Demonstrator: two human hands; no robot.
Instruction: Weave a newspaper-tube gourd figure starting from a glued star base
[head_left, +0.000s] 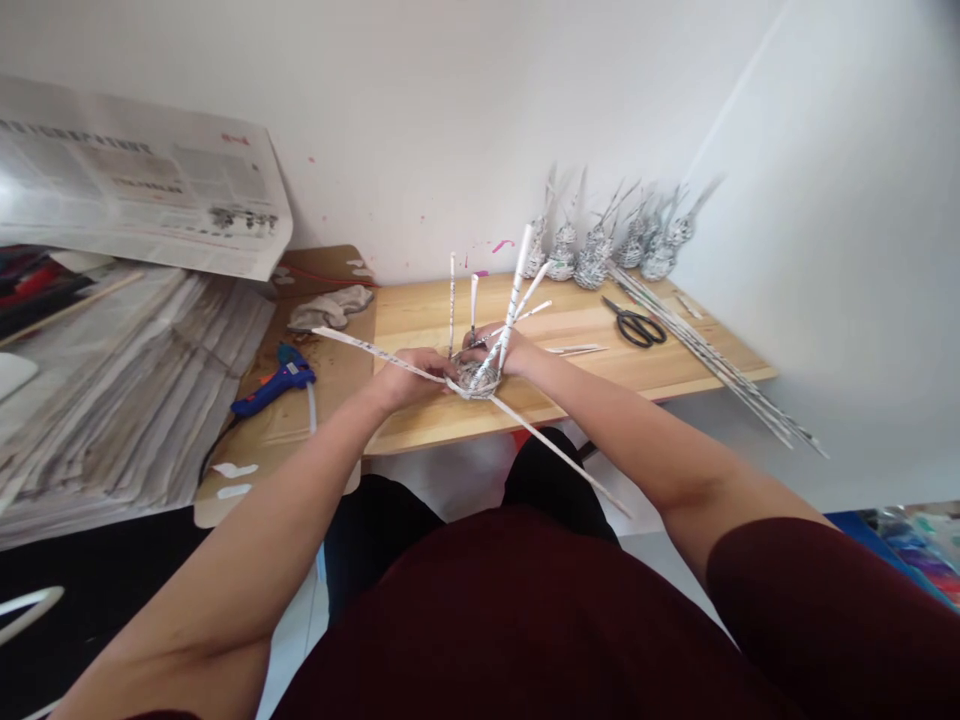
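A small round basket (478,384) woven from rolled newspaper sits between my hands, above the front part of the wooden table. Several paper tubes (514,290) stick up and outward from its rim. One long tube (559,455) slants down to the right past the table edge; another (375,350) points out to the left. My left hand (416,378) grips the basket's left side, fingers closed on its wall. My right hand (495,345) is closed at the far right side of the rim, among the upright tubes, which partly hide its fingers.
Black-handled scissors (637,325) and long paper tubes (712,362) lie on the right of the table (420,310). Several woven paper figures (596,258) stand by the wall. On the left are a blue glue gun (281,385), gloves (331,308) and stacked newspapers (142,390).
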